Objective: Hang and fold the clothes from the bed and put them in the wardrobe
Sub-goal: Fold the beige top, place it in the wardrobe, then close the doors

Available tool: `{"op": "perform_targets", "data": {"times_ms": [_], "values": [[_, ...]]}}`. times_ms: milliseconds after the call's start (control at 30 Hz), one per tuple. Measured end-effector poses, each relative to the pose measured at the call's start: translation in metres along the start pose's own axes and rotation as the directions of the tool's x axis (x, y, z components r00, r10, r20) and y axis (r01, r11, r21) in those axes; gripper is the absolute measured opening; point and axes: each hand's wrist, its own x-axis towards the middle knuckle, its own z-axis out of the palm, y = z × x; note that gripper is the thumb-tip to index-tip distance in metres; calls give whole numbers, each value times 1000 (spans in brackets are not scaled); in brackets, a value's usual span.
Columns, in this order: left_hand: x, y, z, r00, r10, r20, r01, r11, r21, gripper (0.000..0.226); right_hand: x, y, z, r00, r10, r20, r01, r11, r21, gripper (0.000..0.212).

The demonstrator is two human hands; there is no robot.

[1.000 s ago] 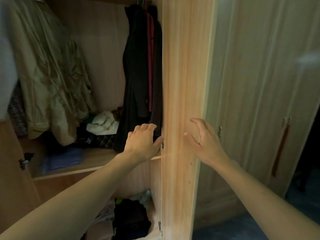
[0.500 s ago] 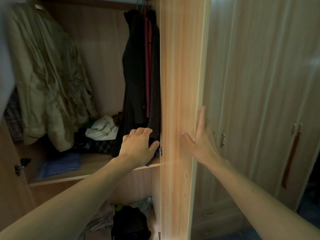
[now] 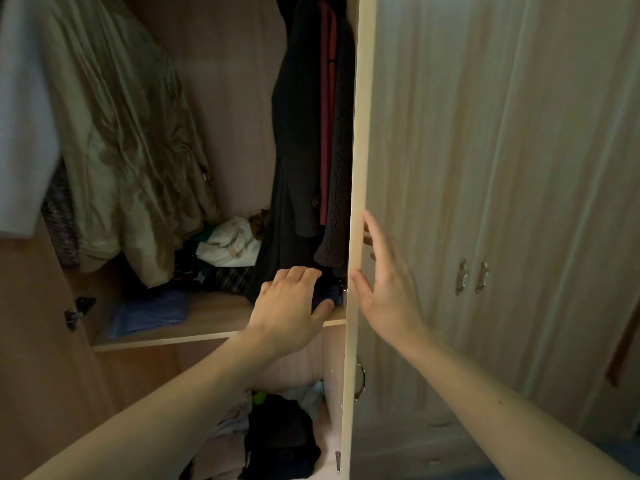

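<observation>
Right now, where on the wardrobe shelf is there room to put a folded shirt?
The bare wood at the front of the shelf, between the blue folded cloth and the left hand, which grips a dark cloth. Behind it the clothes pile crowds the back; the bottom compartment is stuffed too.

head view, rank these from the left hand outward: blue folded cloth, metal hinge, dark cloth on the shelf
From the left hand:
1. dark cloth, between its fingers and thumb, at the right end of the shelf.
2. blue folded cloth, further left on the same shelf.
3. metal hinge, farthest left, on the left panel.
</observation>
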Motion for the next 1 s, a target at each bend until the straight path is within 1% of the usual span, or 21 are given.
{"op": "perform_targets", "data": {"times_ms": [67, 167, 300, 433, 500, 667, 800, 900, 933, 1000], "values": [[-1, -13, -2, 1000, 9, 1, -9, 1000, -3, 57, 3, -5, 16, 1000, -4, 3, 4, 1000, 22, 86], [-1, -32, -7, 1000, 25, 4, -25, 1000, 15, 55, 9, -16, 42, 999, -53, -4, 53, 998, -33, 81], [-1, -67, -12, 998, 66, -8, -66, 998, 22, 52, 21, -35, 79, 999, -33, 22, 34, 998, -52, 82], [1, -108, -18, 997, 78, -9, -78, 997, -11, 49, 40, -57, 117, 999, -35, 38, 38, 995, -96, 82], [4, -131, -19, 998, 62, 15, -61, 997, -48, 52, 50, -69, 138, 998, -32, 58, 39, 991, -131, 85], [20, -190, -22, 995, 27, 92, -17, 994, -110, 65, 76, -85, 180, 983, 38, 182, -9, 988, -157, 93], [33, -218, -18, 992, 9, 122, 2, 997, -83, 74, 96, -82, 205, 976, 51, 212, -16, 987, -162, 99], [45, -229, -15, 994, -5, 113, 12, 998, -64, 72, 108, -77, 224, 978, 59, 199, -28, 988, -153, 104], [48, -232, -15, 995, -11, 103, 16, 999, -42, 70, 112, -74, 230, 981, 57, 184, -25, 985, -171, 105], [56, -238, -14, 997, -26, 68, 24, 999, 26, 68, 121, -69, 242, 990, 35, 138, 5, 961, -277, 106]]}}
